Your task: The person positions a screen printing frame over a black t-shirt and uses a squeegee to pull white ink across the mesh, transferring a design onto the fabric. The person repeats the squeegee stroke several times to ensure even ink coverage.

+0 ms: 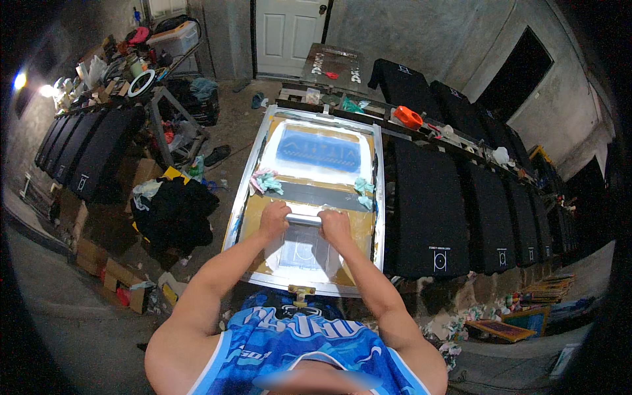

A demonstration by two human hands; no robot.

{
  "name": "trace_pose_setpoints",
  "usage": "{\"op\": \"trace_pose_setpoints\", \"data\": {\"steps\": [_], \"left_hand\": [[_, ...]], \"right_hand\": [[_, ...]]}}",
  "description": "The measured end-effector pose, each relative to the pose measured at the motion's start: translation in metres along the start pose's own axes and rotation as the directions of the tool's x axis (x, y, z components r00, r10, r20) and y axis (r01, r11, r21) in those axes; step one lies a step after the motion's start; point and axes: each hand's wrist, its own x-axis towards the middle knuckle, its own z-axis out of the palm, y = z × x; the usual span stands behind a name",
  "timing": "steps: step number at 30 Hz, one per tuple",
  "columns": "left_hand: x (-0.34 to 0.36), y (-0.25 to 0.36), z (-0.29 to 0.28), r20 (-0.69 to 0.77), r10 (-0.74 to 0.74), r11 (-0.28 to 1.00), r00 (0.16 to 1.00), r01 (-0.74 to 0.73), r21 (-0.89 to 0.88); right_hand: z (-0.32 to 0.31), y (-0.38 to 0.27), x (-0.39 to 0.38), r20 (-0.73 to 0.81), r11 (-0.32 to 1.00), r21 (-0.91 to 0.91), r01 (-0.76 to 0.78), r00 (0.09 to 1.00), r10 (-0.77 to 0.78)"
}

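Observation:
A silver-framed printing screen (377, 230) lies flat in front of me. Across its lower half I hold a squeegee (304, 218) with a pale, bar-like handle. My left hand (274, 219) is closed round its left end, and my right hand (334, 228) round its right end. Just below the squeegee is a small light mesh window (304, 250) with a faint emblem. Beyond my hands a larger blue mesh window (317, 150) has a white border. A crumpled pink and green rag (266, 182) lies left of centre, and a green rag (363, 192) sits near the right rail.
Black printed fabric pieces (431, 210) lie in a row on the right, with more at far left (95, 155). An orange tape dispenser (407, 117) stands on the rail behind. A heap of black cloth (174, 214) sits left. Framed screens (503, 329) lean at lower right.

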Motion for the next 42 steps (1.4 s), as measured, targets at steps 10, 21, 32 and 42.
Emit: {"op": "trace_pose_setpoints", "data": {"steps": [10, 21, 32, 42], "left_hand": [[-0.110, 0.060, -0.054, 0.202, 0.063, 0.994, 0.977, -0.043, -0.099], [0.017, 0.027, 0.031, 0.036, 0.031, 0.998, 0.999, -0.029, -0.056], [-0.090, 0.082, -0.041, 0.244, 0.133, 0.971, 0.961, -0.077, -0.226], [0.020, -0.004, 0.019, 0.052, 0.020, 0.999, 0.998, -0.017, -0.047]], "right_hand": [[-0.010, -0.038, -0.104, 0.288, 0.971, 0.134, 0.196, 0.930, -0.227], [-0.009, 0.050, -0.011, 0.053, 0.996, 0.065, 0.062, 0.996, -0.065], [-0.016, -0.030, -0.144, 0.229, 0.982, 0.185, 0.045, 0.970, -0.088], [0.006, 0.028, 0.004, 0.077, 0.995, 0.080, -0.061, 0.996, 0.054]]}}
